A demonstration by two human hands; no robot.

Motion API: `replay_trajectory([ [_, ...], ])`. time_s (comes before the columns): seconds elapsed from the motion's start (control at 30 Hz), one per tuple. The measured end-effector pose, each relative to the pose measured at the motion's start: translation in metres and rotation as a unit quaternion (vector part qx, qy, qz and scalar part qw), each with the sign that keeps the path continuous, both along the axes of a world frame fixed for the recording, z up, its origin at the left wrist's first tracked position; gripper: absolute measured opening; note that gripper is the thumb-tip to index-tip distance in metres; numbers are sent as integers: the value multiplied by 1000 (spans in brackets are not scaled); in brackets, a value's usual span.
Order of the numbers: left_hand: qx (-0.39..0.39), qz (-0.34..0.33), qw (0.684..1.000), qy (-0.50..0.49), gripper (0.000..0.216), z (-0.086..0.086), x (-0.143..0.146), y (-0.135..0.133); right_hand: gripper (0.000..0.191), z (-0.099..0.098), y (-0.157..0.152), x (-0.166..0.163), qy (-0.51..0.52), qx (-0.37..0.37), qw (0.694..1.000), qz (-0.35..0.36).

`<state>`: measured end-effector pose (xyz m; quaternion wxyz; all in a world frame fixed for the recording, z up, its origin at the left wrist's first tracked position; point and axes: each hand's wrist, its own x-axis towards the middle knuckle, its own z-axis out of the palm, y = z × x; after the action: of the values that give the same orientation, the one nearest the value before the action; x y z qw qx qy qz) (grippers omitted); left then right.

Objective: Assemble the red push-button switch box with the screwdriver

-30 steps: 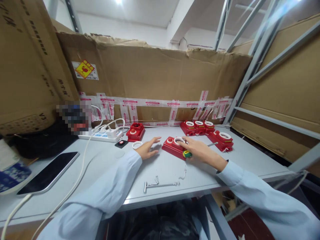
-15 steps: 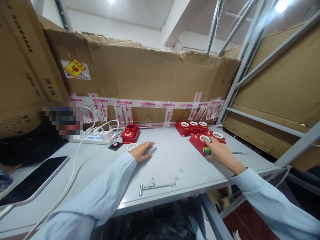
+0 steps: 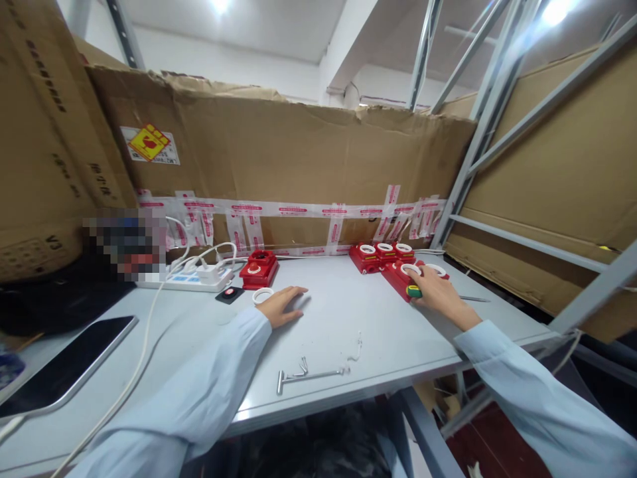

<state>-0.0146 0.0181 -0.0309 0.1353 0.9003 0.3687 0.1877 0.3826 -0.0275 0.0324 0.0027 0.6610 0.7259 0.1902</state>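
My right hand (image 3: 438,297) is at the right of the table, its fingers closed on a red box with a white ring (image 3: 397,280). A screwdriver (image 3: 414,291) with a green and yellow handle is in the same hand; its shaft sticks out to the right. Just behind is another white-ringed red part (image 3: 440,271), partly hidden by the hand. My left hand (image 3: 283,307) rests on the table with fingers apart, holding nothing. Beside its wrist lies a loose white ring (image 3: 263,295). A separate red box (image 3: 259,270) stands behind that ring.
Several white-ringed red boxes (image 3: 383,257) stand at the back right. A metal T-handle tool (image 3: 308,376) lies near the front edge by small screws. A black square piece (image 3: 229,295), a power strip (image 3: 199,279) and a phone (image 3: 70,362) are at left. Cardboard (image 3: 298,159) walls the back.
My right hand has moved slightly away from me, carrying the red box and screwdriver towards the other red boxes. My left hand has stayed in place.
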Motion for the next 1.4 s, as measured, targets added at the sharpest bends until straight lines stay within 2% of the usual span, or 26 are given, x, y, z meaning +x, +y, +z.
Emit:
replay_trajectory([
  [0.3,-2,2,1000,-13,48,-4,-1,1,72,2,-2,7,12,9,1000,6],
  [0.4,-2,-2,1000,-22,48,-6,-3,3,64,11,-8,5,32,21,999,8],
  [0.5,10,3,999,-34,49,-4,-4,3,53,21,-13,-3,69,71,995,16],
  [0.63,41,16,998,-51,46,13,-10,-5,34,30,-16,-27,186,156,964,107],
  [0.73,56,38,997,-44,43,30,-20,-16,25,29,-12,-59,277,158,926,204],
  [0.9,119,150,981,-31,32,46,-58,-31,24,16,0,-121,302,36,899,317],
  [1.0,154,244,957,-31,25,46,-83,-33,26,5,9,-143,289,9,894,342],
  [1.07,143,293,945,-35,26,44,-91,-29,27,-2,14,-149,278,0,898,341],
  [1.17,107,345,932,-31,37,43,-84,-13,28,-8,18,-147,263,-10,906,332],
  [1.4,20,461,886,49,92,48,-37,39,25,-12,18,-140,283,-15,907,311],
])
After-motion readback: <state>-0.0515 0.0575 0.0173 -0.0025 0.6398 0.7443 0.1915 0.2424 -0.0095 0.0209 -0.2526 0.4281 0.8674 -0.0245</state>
